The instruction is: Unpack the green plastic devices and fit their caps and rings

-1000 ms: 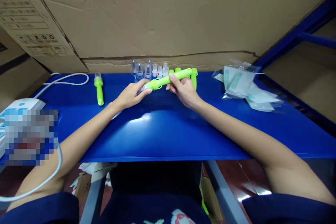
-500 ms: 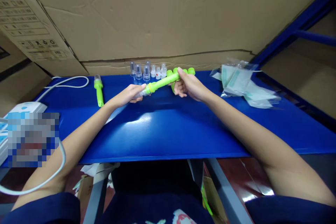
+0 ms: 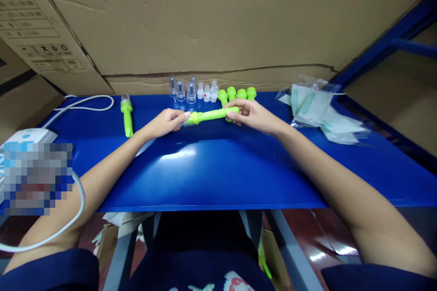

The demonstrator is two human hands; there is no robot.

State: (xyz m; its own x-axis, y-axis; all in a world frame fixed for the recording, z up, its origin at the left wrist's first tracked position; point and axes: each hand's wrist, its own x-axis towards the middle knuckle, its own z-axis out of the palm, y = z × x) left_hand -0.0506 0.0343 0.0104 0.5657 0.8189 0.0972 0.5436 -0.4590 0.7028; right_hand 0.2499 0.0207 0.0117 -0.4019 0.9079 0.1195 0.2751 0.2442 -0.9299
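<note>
Between my hands is a lime-green plastic stick with a clear cap (image 3: 212,115), held nearly level above the blue table (image 3: 218,168). My left hand (image 3: 170,122) is closed around its clear-capped end. At the other end, the fingers and thumb of my right hand (image 3: 251,115) pinch the green handle. Behind them stand several green handle pieces (image 3: 241,94), partly hidden by my right hand. Beside those are white-based clear pieces (image 3: 206,94) and clear domed caps (image 3: 191,93). A similar green stick with a clear cap (image 3: 127,120) lies to the left.
On the right lie clear plastic bags with pale green sheets (image 3: 312,104). A white power strip (image 3: 29,138) and its cable (image 3: 92,108) are at the left, beside a blurred-out patch. Cardboard (image 3: 211,22) walls off the table's back.
My right hand has lowered its end of the stick, so it lies more level. Its fingers, spread below the handle before, now close on the end. My left hand keeps its grip.
</note>
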